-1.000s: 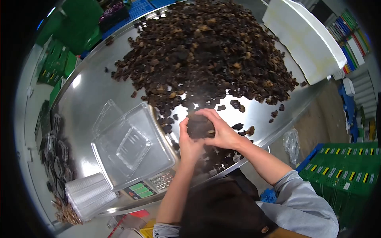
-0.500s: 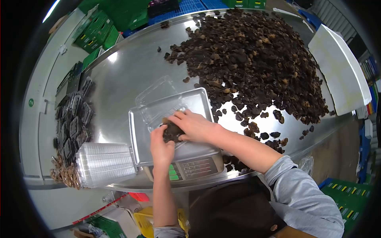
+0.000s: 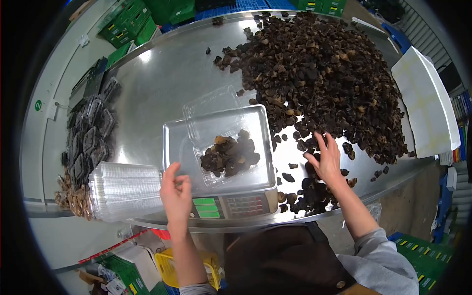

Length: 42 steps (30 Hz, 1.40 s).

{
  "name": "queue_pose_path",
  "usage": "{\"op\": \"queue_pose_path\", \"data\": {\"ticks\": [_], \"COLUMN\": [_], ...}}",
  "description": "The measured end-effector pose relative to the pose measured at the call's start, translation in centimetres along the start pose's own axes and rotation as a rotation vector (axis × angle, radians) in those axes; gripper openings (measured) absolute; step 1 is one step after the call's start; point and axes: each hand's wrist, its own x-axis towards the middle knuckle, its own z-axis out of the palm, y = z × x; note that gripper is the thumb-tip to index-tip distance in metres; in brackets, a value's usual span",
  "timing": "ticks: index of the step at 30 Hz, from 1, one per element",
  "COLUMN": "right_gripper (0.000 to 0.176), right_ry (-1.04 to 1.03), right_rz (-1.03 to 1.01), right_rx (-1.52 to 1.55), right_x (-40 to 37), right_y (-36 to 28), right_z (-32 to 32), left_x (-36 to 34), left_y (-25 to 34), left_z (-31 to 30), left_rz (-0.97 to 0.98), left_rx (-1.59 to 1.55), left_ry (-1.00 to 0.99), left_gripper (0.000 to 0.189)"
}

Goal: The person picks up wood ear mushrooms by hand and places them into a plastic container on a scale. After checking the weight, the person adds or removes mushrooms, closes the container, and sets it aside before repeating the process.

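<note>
An open clear plastic box (image 3: 214, 117) rests on the metal tray (image 3: 172, 142) of a weighing scale (image 3: 246, 205), with dark brown fungus pieces (image 3: 228, 156) inside. At the tray's lower left corner is my left hand (image 3: 176, 191), fingers loosely curled and apart, holding nothing. My right hand (image 3: 327, 160) reaches over loose dark pieces right of the tray, its fingers spread and nothing visibly gripped. Beyond it spreads a large heap of the same pieces (image 3: 314, 73).
Nested clear boxes (image 3: 128, 189) lie left of the scale. Behind them are filled dark packs (image 3: 91, 137) and brown clusters (image 3: 73, 199). A white foam box (image 3: 425, 103) stands at the right. Green crates (image 3: 123, 24) are beyond the table.
Both hands have left the box: my left moved left and down, my right moved right to the loose pieces. The dark pieces they held now lie in the box.
</note>
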Motion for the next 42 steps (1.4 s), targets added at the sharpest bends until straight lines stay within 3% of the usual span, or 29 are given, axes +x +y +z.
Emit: {"op": "queue_pose_path", "data": {"ticks": [2, 3, 8, 13, 16, 17, 19, 20, 21, 23, 24, 27, 30, 32, 34, 36, 38, 40, 42], "right_gripper": [0.069, 0.066, 0.021, 0.013, 0.013, 0.015, 0.015, 0.017, 0.020, 0.027, 0.030, 0.036, 0.030, 0.041, 0.043, 0.038, 0.029, 0.020, 0.015], "right_ry": [-0.091, -0.110, -0.105, -0.192, -0.171, -0.129, -0.021, 0.048, 0.114, -0.145, -0.261, -0.150, -0.130, 0.002, 0.092, 0.044, -0.013, 0.023, -0.060], "right_rz": [0.072, -0.010, -0.047, 0.090, 0.092, -0.072, -0.358, -0.589, -0.626, -0.686, -0.713, -0.783, -0.625, -0.234, -0.147, -0.106, -0.166, -0.171, -0.122], "right_rx": [-0.074, -0.081, 0.108, 0.513, 0.733, 0.770, 0.868, 0.687, 0.666, 0.543, 0.452, 0.544, 0.690, 0.755, 0.157, -0.109, -0.132, 0.008, 0.182], "right_x": [-3.2, -4.2, -3.0, 0.0, 2.6, 3.4, 5.0, 5.9, 6.1, 6.2, 6.2, 5.3, 5.5, 4.9, 5.1, 3.7, 3.2, 3.9, 5.0], "right_y": [0.7, 0.8, 1.9, 2.9, -2.9, -5.9, -11.2, -14.2, -17.0, -19.8, -20.3, -19.2, -15.5, -10.3, -5.7, -2.3, 0.0, 1.4, 1.6], "right_z": [1.4, 2.0, 3.5, 2.2, -0.9, -2.1, -0.8, -1.8, -0.9, 1.9, 3.0, 2.2, -1.2, 0.9, 2.2, 5.1, 6.1, 6.1, 5.2], "left_x": [-0.1, -0.1, -0.1, -0.2, -0.5, -0.3, 0.3, 0.8, 1.3, 2.3, 2.5, 2.4, 1.9, 1.7, 1.7, 1.8, 1.8, 1.5, 1.4], "left_y": [-0.5, -0.3, 0.9, 0.4, 0.4, 0.7, 1.8, 2.2, 2.3, 1.5, 1.2, 0.9, 0.9, 1.4, 1.1, 0.7, 0.4, 0.3, 0.2], "left_z": [-0.1, -0.1, 0.5, 0.2, 0.6, 1.0, 2.8, 3.8, 4.7, 6.6, 7.3, 8.5, 8.6, 8.8, 8.7, 8.9, 8.6, 7.6, 6.2], "left_rz": [-0.075, -0.120, -0.128, -0.099, -0.085, -0.078, 0.141, 0.156, 0.267, 0.432, 0.406, 0.385, 0.323, 0.369, 0.373, 0.361, 0.336, 0.226, 0.231], "left_rx": [-0.080, -0.141, -0.240, -0.305, -0.313, -0.318, -0.298, -0.322, -0.304, -0.181, -0.074, 0.085, 0.046, 0.169, 0.087, -0.102, -0.129, -0.282, -0.241], "left_ry": [0.031, 0.040, 0.069, 0.068, 0.064, 0.054, 0.072, 0.044, 0.014, -0.050, -0.126, -0.136, -0.126, -0.058, -0.021, 0.107, 0.138, 0.156, 0.197], "left_gripper": [0.043, 0.040, 0.035, 0.032, 0.033, 0.033, 0.038, 0.038, 0.042, 0.049, 0.050, 0.051, 0.048, 0.046, 0.044, 0.042, 0.040, 0.039, 0.038]}}
